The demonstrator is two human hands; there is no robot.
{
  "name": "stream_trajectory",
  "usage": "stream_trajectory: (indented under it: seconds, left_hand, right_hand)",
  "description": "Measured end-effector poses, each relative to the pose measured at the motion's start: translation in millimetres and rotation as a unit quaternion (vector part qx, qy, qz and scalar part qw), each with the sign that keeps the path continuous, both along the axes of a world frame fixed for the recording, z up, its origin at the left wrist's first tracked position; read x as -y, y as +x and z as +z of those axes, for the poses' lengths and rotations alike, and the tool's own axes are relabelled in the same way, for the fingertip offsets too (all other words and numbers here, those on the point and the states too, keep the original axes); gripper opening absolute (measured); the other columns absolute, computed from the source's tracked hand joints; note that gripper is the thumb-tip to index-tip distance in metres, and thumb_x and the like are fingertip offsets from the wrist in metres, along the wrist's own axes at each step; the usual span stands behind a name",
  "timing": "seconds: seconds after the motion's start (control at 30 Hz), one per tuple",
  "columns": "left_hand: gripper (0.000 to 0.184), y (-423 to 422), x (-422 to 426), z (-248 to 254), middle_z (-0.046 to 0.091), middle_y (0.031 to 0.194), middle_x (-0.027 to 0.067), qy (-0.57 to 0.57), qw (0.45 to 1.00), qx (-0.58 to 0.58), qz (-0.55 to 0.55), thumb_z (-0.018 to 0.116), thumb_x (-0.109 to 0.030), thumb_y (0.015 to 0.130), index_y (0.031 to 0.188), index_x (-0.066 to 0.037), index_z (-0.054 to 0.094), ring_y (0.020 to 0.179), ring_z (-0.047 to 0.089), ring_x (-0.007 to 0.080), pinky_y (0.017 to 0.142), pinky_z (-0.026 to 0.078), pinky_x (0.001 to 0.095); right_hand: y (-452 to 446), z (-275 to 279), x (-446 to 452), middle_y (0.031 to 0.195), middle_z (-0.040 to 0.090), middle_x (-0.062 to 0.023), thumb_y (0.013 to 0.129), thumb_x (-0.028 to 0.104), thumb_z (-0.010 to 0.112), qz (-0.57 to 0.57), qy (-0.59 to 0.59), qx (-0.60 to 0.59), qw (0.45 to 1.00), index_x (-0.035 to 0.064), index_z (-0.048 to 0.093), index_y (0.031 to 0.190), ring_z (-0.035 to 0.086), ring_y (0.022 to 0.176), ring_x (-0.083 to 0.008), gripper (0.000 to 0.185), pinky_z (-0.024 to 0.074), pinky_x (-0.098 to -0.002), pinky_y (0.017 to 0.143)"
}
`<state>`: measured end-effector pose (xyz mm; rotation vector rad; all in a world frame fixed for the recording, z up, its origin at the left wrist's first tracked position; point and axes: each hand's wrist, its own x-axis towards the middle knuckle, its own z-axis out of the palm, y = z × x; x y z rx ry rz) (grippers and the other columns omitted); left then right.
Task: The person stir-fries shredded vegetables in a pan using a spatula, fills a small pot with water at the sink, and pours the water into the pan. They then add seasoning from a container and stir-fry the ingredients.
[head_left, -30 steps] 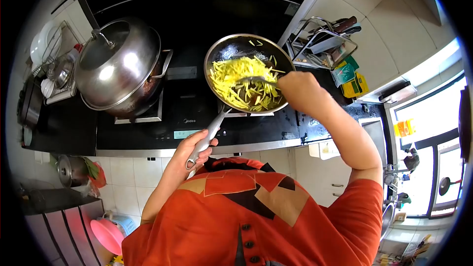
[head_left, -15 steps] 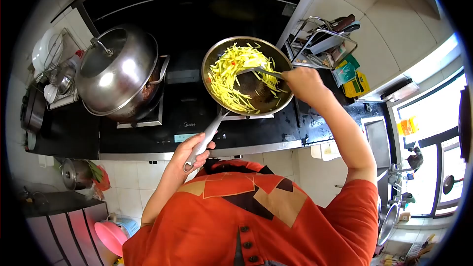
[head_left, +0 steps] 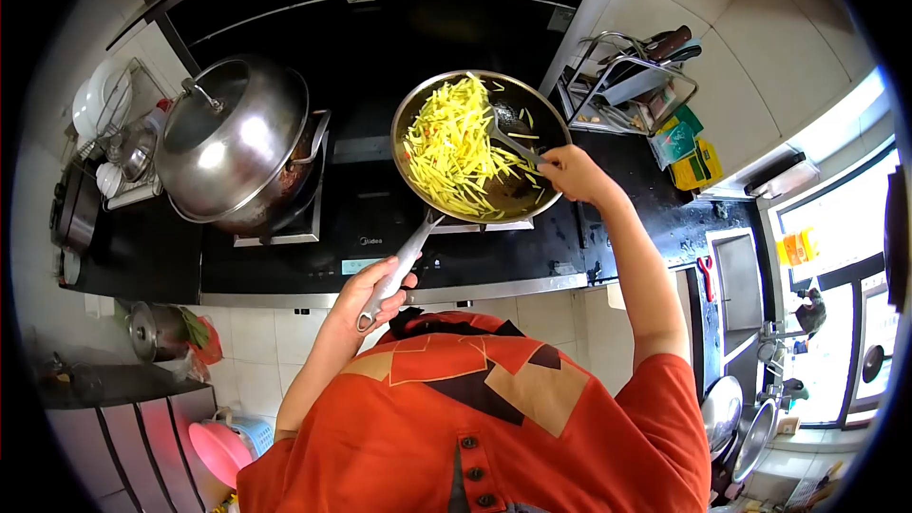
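A frying pan (head_left: pixel 541 112) sits over the right burner, its long grey handle pointing toward me. My left hand (head_left: pixel 372 293) is wrapped round that handle near its end. Pale yellow-green vegetable strips (head_left: pixel 451 147) with a few red bits are heaped on the left and middle of the pan. With my right hand (head_left: pixel 573 174), I grip a grey spatula (head_left: pixel 518 145) at the pan's right rim. The spatula's blade is inside the pan, against the right side of the heap. Some loose strips lie on the bare pan bottom at the right.
A large domed-lid pot (head_left: pixel 233 147) stands on the left burner. Right of the pan is a metal rack (head_left: pixel 617 85) with knives, beside yellow and green packets (head_left: pixel 695 163). A sink (head_left: pixel 736 275) lies far right, and a dish rack (head_left: pixel 133 166) holds bowls far left.
My right hand has moved slightly down with the spatula, whose blade has shifted right. The strips are heaped more to the left and middle. My left hand stays on the handle.
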<state>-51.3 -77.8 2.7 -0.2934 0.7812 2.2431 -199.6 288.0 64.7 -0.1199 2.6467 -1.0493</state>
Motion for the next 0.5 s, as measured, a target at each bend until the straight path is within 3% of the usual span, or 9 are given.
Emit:
stream_trajectory:
  seconds: [0.03, 0.07, 0.13, 0.17, 0.23, 0.4, 0.5]
  left_hand:
    - [0.04, 0, 0, -1, 0.061, 0.088, 0.0107, 0.002, 1.0, 0.003, 0.002, 0.048, -0.025, 0.097, 0.13, -0.003, 0.046, 0.048, 0.046, 0.009, 0.033, 0.037, 0.0206]
    - [0.04, 0, 0, -2, 0.061, 0.088, 0.0109, 0.007, 1.0, 0.003, 0.001, 0.049, -0.025, 0.097, 0.13, -0.003, 0.046, 0.048, 0.047, 0.0091, 0.033, 0.037, 0.0207]
    - [0.04, -2, 1, -2, 0.061, 0.089, 0.0111, 0.012, 1.0, 0.002, 0.003, 0.049, -0.025, 0.097, 0.13, -0.003, 0.046, 0.047, 0.047, 0.0092, 0.033, 0.037, 0.0208]
    - [0.039, -2, 1, -1, 0.061, 0.089, 0.0112, 0.015, 1.0, 0.0, 0.001, 0.049, -0.024, 0.097, 0.13, -0.003, 0.046, 0.047, 0.047, 0.0093, 0.033, 0.037, 0.021]
    - [0.039, -1, 0, 1, 0.061, 0.089, 0.0113, 0.019, 1.0, -0.001, 0.0, 0.049, -0.024, 0.097, 0.129, -0.003, 0.046, 0.047, 0.047, 0.0094, 0.033, 0.037, 0.0211]
    - [0.037, -1, 1, -1, 0.062, 0.088, 0.0118, 0.007, 1.0, -0.005, 0.002, 0.05, -0.024, 0.097, 0.127, -0.003, 0.047, 0.047, 0.047, 0.0098, 0.033, 0.037, 0.0214]
    - [0.035, 0, 0, 4, 0.062, 0.088, 0.0122, 0.007, 1.0, -0.005, 0.004, 0.051, -0.024, 0.096, 0.125, -0.003, 0.048, 0.046, 0.047, 0.0101, 0.033, 0.037, 0.0212]
  right_hand:
    - [16, 17, 11, 0.065, 0.061, -0.0173, 0.085, 0.02, 0.059, 0.021, 0.067, -0.042, 0.997, -0.0019, 0.063, 0.09, 0.063, 0.056, -0.0284, 0.023, 0.05, -0.0373, 0.055]
    - [29, 22, 12, 0.065, 0.061, -0.0173, 0.085, 0.02, 0.059, 0.022, 0.068, -0.04, 0.997, -0.0019, 0.063, 0.09, 0.063, 0.056, -0.0284, 0.023, 0.05, -0.0373, 0.055]
    - [44, 31, 11, 0.081, 0.066, -0.0205, 0.085, 0.013, 0.059, 0.142, 0.186, -0.23, 0.945, 0.0, 0.064, 0.104, 0.064, 0.071, -0.0366, 0.023, 0.0507, -0.0419, 0.067]
    - [49, 44, 11, 0.081, 0.066, -0.0205, 0.085, 0.013, 0.059, 0.145, 0.187, -0.229, 0.944, 0.0, 0.064, 0.104, 0.064, 0.071, -0.0366, 0.023, 0.0507, -0.0419, 0.067]
    - [56, 66, 10, 0.093, 0.064, -0.0221, 0.083, 0.011, 0.059, 0.125, 0.195, -0.191, 0.954, 0.0023, 0.065, 0.105, 0.058, 0.091, -0.0419, 0.024, 0.0481, -0.0452, 0.081]
    - [-8, 54, -9, 0.095, 0.065, -0.0238, 0.081, 0.013, 0.059, 0.039, 0.323, -0.238, 0.915, -0.0001, 0.067, 0.099, 0.061, 0.091, -0.0407, 0.023, 0.0492, -0.0451, 0.083]
    - [-56, 51, 19, 0.096, 0.065, -0.023, 0.081, 0.017, 0.058, 0.061, 0.324, -0.17, 0.929, 0.0, 0.068, 0.095, 0.061, 0.094, -0.0399, 0.024, 0.0488, -0.0448, 0.085]
